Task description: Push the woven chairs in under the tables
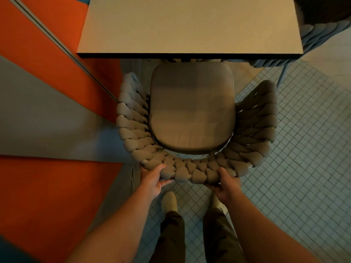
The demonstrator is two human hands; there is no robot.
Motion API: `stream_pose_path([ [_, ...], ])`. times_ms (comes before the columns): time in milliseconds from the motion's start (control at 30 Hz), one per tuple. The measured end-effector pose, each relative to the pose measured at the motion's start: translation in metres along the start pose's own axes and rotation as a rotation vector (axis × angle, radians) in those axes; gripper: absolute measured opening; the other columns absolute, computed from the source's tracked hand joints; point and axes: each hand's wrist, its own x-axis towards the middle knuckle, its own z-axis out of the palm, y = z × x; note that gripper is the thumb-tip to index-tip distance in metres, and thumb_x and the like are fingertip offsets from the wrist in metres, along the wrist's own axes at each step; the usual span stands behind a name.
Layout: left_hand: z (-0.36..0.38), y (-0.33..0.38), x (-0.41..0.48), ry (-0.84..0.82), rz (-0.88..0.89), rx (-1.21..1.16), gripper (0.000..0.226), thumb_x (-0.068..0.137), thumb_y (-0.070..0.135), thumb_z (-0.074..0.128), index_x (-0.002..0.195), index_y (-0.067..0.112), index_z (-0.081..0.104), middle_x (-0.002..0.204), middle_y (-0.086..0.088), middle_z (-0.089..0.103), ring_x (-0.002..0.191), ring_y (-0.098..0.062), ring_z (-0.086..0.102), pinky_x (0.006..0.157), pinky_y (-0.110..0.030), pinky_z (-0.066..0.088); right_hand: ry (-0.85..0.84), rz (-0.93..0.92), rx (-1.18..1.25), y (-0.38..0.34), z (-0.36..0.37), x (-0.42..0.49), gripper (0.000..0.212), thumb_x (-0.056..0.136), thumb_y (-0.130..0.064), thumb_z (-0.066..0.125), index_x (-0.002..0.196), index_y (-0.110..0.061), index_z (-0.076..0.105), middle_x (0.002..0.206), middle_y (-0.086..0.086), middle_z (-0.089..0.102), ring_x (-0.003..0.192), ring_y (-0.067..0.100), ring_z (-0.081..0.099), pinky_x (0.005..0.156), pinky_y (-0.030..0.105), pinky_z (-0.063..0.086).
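Note:
A beige woven chair [133, 128] with a padded seat cushion [191, 105] stands right below me, facing a pale rectangular table [188, 25]. Only the cushion's front edge reaches the table's dark near edge; most of the seat lies outside it. My left hand [152, 179] grips the thick braided rim of the backrest at its left. My right hand [226, 186] grips the same rim at its right, fingers curled under it.
A second, bluish woven chair [319, 33] is tucked at the table's right side. An orange, grey and blue panelled wall [47, 92] runs close along the left. Small square floor tiles [303, 149] spread to the right. My feet [169, 202] stand just behind the chair.

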Motion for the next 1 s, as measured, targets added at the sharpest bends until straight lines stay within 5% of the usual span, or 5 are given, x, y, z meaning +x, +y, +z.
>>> stream_pose_path([
  [167, -0.004, -0.003, -0.003, -0.01, 0.039, 0.068, 0.068, 0.089, 0.005, 0.072, 0.144, 0.032, 0.041, 0.139, -0.01, 0.057, 0.115, -0.035, 0.062, 0.063, -0.05, 0.063, -0.037, -0.001, -0.082, -0.004, -0.003, -0.01, 0.046, 0.094, -0.015, 0.066, 0.136, -0.014, 0.048, 0.129, 0.017, 0.056, 0.097, 0.034, 0.063, 0.061, 0.049, 0.061],
  [333, 0.009, 0.012, -0.026, 0.087, 0.113, 0.29, 0.055, 0.096, 0.016, 0.066, 0.146, 0.016, 0.043, 0.145, -0.006, 0.051, 0.128, -0.032, 0.054, 0.096, -0.052, 0.054, 0.052, -0.004, -0.187, -0.009, 0.005, -0.032, 0.046, 0.096, -0.013, 0.059, 0.141, -0.013, 0.046, 0.138, 0.016, 0.052, 0.114, 0.038, 0.058, 0.071, 0.048, 0.057],
  [633, 0.009, 0.056, -0.05, 0.03, 0.018, 0.455, 0.064, 0.1, 0.027, 0.059, 0.156, 0.016, 0.028, 0.158, -0.013, 0.036, 0.137, -0.037, 0.045, 0.103, -0.046, 0.047, 0.193, -0.137, -0.611, -0.046, 0.033, -0.075, 0.032, 0.089, -0.024, 0.064, 0.113, -0.008, 0.051, 0.112, 0.017, 0.06, 0.098, 0.039, 0.062, 0.078, 0.049, 0.059],
  [900, -0.001, 0.045, -0.058, 0.12, 0.19, 0.573, 0.042, 0.088, 0.038, 0.062, 0.119, 0.009, 0.063, 0.12, -0.015, 0.066, 0.105, -0.033, 0.063, 0.09, -0.043, 0.054, -0.167, -0.524, -1.561, -0.097, 0.073, -0.072, 0.031, 0.093, -0.033, 0.058, 0.096, -0.004, 0.069, 0.107, 0.021, 0.065, 0.104, 0.032, 0.063, 0.084, 0.033, 0.047],
  [1000, 0.005, 0.033, -0.046, 0.276, 0.329, 0.829, 0.072, 0.063, 0.057, 0.049, 0.112, 0.01, 0.072, 0.115, -0.019, 0.071, 0.102, -0.034, 0.065, 0.088, -0.041, 0.055, -0.37, -0.556, -1.743, -0.117, 0.088, -0.063, 0.047, 0.094, -0.04, 0.06, 0.131, -0.01, 0.061, 0.136, 0.013, 0.059, 0.127, 0.029, 0.055, 0.1, 0.03, 0.043],
])
